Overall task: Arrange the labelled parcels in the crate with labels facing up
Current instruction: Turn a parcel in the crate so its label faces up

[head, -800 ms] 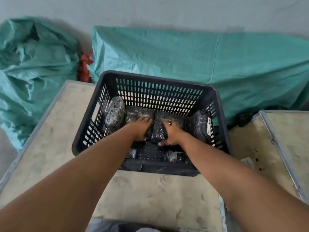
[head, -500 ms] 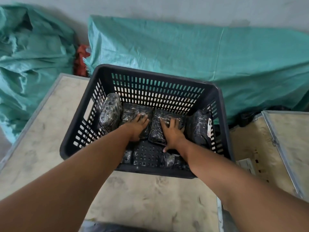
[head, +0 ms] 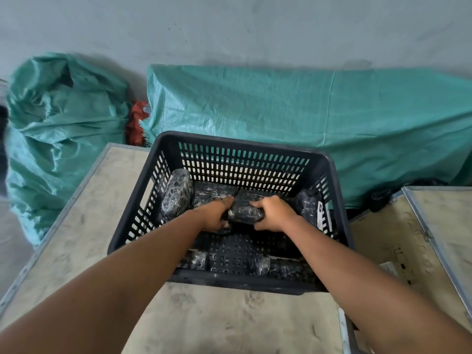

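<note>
A black slotted plastic crate (head: 237, 149) stands on a pale wooden table. Inside lie several parcels wrapped in shiny black plastic. Both hands are inside the crate, gripping one middle parcel (head: 244, 209) between them: my left hand (head: 215, 215) on its left end, my right hand (head: 273, 213) on its right end. This parcel is raised a little off the crate floor. Another parcel (head: 176, 194) leans upright against the left wall. A parcel (head: 309, 204) at the right wall shows a white label on its side. More parcels (head: 196, 259) lie along the near wall.
The table (head: 76, 226) extends left of and in front of the crate. A second table (head: 408, 251) stands to the right with a small paper slip (head: 389, 268) on it. Green woven sacks (head: 306, 111) and a grey wall sit behind.
My hands lay flat on two neighbouring parcels before. Now both curl around the one middle parcel and have lifted it slightly. The camera has tilted up.
</note>
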